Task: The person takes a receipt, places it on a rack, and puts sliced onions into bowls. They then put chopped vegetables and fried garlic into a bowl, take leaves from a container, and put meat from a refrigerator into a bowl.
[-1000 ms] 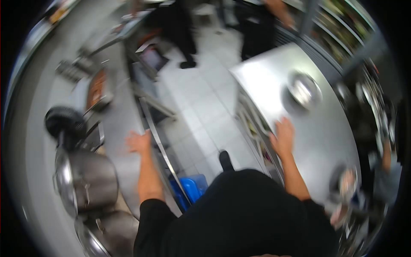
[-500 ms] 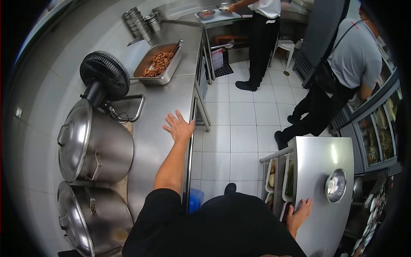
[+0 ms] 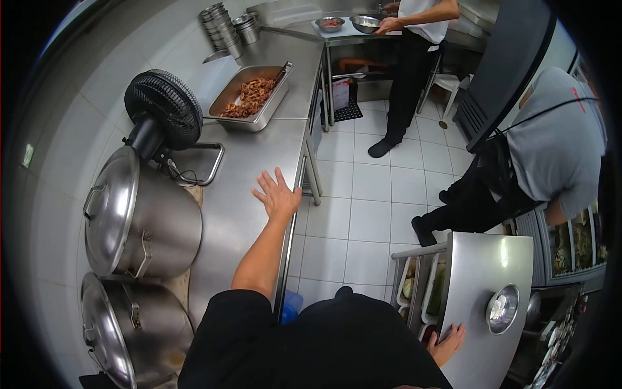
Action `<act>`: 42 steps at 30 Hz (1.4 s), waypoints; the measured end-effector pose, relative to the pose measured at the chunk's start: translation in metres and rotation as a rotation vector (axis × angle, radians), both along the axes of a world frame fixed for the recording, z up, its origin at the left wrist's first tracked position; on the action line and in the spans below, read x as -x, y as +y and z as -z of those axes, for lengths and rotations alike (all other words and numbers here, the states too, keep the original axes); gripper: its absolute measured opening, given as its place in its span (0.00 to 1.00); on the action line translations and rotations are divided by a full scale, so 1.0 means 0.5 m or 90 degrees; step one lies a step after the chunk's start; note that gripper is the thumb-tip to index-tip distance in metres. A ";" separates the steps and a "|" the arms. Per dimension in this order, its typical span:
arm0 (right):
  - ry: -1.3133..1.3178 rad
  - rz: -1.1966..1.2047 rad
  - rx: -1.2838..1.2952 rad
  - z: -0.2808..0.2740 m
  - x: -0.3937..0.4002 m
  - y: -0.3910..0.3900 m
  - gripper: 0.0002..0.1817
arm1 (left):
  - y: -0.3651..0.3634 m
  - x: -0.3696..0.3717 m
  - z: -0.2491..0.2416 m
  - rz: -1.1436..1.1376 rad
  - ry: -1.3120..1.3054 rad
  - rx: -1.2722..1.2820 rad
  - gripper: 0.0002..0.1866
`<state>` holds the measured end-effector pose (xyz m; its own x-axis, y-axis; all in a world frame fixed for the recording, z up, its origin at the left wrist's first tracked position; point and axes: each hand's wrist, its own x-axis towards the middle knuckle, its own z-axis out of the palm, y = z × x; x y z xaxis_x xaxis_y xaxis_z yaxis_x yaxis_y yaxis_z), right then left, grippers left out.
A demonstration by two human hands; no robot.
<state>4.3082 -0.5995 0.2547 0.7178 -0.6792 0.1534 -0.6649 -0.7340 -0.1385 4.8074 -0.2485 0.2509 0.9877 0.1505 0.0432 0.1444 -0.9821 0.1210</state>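
My left hand [image 3: 278, 196] lies flat with its fingers spread near the edge of the long steel counter [image 3: 240, 214]. On my other side, my right hand [image 3: 447, 345] rests palm down at the near-left edge of a smaller steel table [image 3: 479, 272], holding nothing. A round metal bowl [image 3: 503, 310] with something white inside stands on that table, to the right of my hand. Farther up the counter is a deep steel pan [image 3: 259, 120] of browned meat pieces [image 3: 251, 97], with what looks like tongs on its rim.
Two large lidded stockpots [image 3: 155, 217] and a black fan [image 3: 162, 110] line the left wall. Under the small table are food containers [image 3: 433, 292]. One co-worker [image 3: 414, 71] holds a bowl [image 3: 366, 24] at the back; another person [image 3: 551, 142] bends at a glass-fronted fridge on the right.
My view has shifted slightly. The person on the right has bent lower toward the fridge. The co-worker at the back has brought the bowl closer. Both my hands stay on the steel surfaces.
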 end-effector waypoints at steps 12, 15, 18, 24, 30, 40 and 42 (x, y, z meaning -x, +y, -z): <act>0.038 0.004 0.037 0.003 -0.004 0.004 0.37 | -0.003 -0.004 -0.008 -0.016 0.055 0.007 0.47; 0.026 -0.001 0.019 0.000 -0.006 0.002 0.38 | -0.005 -0.004 -0.007 -0.016 0.047 0.014 0.47; 0.023 0.002 0.005 -0.002 -0.008 0.000 0.38 | -0.007 -0.005 -0.011 -0.015 0.043 0.022 0.48; -0.087 -0.052 -0.105 0.016 -0.096 -0.008 0.35 | -0.007 -0.001 0.008 0.169 -0.022 -0.020 0.36; -0.180 -0.142 -0.397 -0.058 -0.329 -0.042 0.28 | -0.023 -0.005 0.010 0.396 -0.021 -0.126 0.26; -0.070 -0.270 -0.555 0.006 -0.744 -0.227 0.21 | -0.050 -0.015 0.039 0.213 -0.013 -0.117 0.20; -0.076 -0.311 -0.562 0.010 -0.832 -0.240 0.21 | -0.064 -0.015 0.020 0.197 0.006 -0.141 0.19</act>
